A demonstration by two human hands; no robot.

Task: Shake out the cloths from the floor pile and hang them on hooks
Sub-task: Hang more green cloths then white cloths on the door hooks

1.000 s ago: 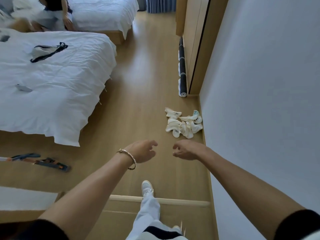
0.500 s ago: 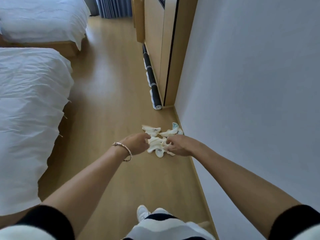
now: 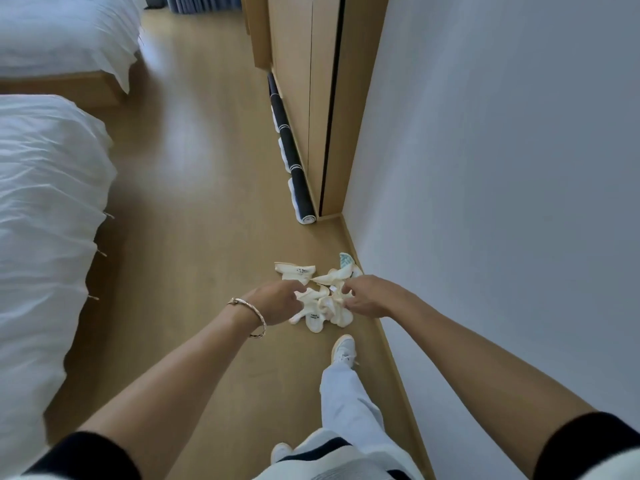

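A small pile of cream-white cloths (image 3: 317, 315) lies on the wooden floor close to the white wall. One cloth (image 3: 296, 270) lies spread at the pile's far left, and a teal-striped one (image 3: 346, 263) lies against the skirting. My left hand (image 3: 277, 303), with a bracelet on its wrist, reaches over the pile's left side with loosely curled fingers. Over the right side, my right hand (image 3: 370, 296) is stretched out the same way. Neither hand plainly grips a cloth; the fingertips overlap the pile. No hooks are in view.
A white bed (image 3: 45, 202) fills the left side and a second bed (image 3: 62, 32) stands beyond it. A wooden wardrobe (image 3: 311, 81) stands ahead with a rolled dark mat (image 3: 294, 161) along its base. My right foot (image 3: 343, 351) is just short of the pile.
I have walked up to the pile, and both hands have gone from empty air in front of it to right over it. My right foot has stepped forward.
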